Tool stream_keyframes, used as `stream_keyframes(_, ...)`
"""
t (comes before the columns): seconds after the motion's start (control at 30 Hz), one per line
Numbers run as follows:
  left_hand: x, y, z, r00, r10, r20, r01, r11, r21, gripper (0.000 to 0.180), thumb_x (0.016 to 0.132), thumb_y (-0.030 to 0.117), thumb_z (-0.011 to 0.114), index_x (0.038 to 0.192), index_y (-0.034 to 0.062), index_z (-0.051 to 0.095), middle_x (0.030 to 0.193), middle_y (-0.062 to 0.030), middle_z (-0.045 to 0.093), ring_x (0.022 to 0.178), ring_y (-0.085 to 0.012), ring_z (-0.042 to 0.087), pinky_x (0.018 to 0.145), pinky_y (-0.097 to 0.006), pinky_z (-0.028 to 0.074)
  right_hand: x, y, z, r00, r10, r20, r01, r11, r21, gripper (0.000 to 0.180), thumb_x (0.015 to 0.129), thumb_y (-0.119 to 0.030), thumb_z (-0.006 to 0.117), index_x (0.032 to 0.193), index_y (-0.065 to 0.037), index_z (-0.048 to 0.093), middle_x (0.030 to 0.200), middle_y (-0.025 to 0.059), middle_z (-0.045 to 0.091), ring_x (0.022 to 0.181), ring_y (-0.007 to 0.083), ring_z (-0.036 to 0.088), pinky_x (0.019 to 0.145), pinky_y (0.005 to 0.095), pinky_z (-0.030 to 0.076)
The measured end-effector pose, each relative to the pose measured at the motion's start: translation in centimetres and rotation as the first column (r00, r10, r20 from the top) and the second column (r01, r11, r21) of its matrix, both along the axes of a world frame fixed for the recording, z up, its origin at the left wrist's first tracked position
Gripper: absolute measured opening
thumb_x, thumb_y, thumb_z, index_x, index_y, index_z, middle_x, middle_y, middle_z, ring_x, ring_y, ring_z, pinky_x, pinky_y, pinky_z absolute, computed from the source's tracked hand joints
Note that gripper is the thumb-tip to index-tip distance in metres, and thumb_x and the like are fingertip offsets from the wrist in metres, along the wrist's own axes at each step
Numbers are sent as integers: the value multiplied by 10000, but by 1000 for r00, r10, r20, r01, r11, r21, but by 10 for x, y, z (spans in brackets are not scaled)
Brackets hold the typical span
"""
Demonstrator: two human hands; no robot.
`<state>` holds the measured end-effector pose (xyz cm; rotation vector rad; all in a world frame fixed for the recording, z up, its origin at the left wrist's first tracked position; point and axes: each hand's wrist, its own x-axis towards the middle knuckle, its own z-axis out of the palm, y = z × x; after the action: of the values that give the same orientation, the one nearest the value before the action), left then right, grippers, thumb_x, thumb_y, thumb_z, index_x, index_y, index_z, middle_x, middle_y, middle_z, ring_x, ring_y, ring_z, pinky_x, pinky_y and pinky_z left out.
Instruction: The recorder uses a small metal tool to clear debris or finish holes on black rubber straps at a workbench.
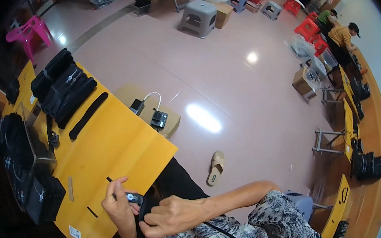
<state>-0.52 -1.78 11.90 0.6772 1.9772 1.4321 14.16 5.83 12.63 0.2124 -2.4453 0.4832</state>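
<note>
Above the near edge of the yellow table (pixel 123 140), both hands hold a black fabric strap (pixel 143 208) with a small pale emblem. My left hand (pixel 119 205) has its fingers closed around the emblem end. Just to the right, my right hand (pixel 168 216) is curled, gripping the strap's other side. A thin black strip (pixel 109 179) sticks out beside my left fingers; whether it belongs to the strap, I cannot tell. Another short black strip (pixel 92 211) lies on the table near a white label (pixel 75 233).
Bundles of black straps (pixel 64 86), a single black strap (pixel 89 115) and a clear bin (pixel 40 144) occupy the table's left side. Small black devices (pixel 158 119) sit on a carton right of the table. A sandal (pixel 215 167) lies on the floor; other people (pixel 342 35) work at far right.
</note>
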Motion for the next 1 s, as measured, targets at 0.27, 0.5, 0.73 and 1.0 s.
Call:
stream_keyframes(0.27,44,-26,26,990,17,137,-44,980,196,420,1002,290,461,906,-110,545,835,-178,617,407,-214,586,313,-245,419,22,30,-29,785,-562,262,603,597,-529,148,913,-189,608,986,-70,559,738,133,638,613,281,652,499,367,485)
stream_keyframes(0.5,11,-76,0,799,185,572,-425,847,319,507,976,491,430,766,35,501,502,-128,538,249,-115,342,239,-212,241,29,-47,17,927,-371,-59,367,927,-70,168,813,-124,679,935,-47,591,568,39,499,477,180,578,428,310,451)
stream_keyframes(0.73,11,-140,-49,887,-346,307,248,915,317,301,946,226,576,1000,-61,650,1014,-146,665,778,-233,664,717,-304,534,33,-22,48,928,-151,339,343,700,-626,175,901,-186,612,945,-28,550,649,128,609,563,255,631,524,321,474)
stream_keyframes(1.0,37,-125,-23,847,-528,56,487,815,313,230,962,224,557,1000,0,523,780,-60,592,670,-107,556,641,-239,447,19,-62,34,952,-113,285,245,840,-484,334,834,-317,664,922,-22,535,562,158,541,527,326,594,476,385,446)
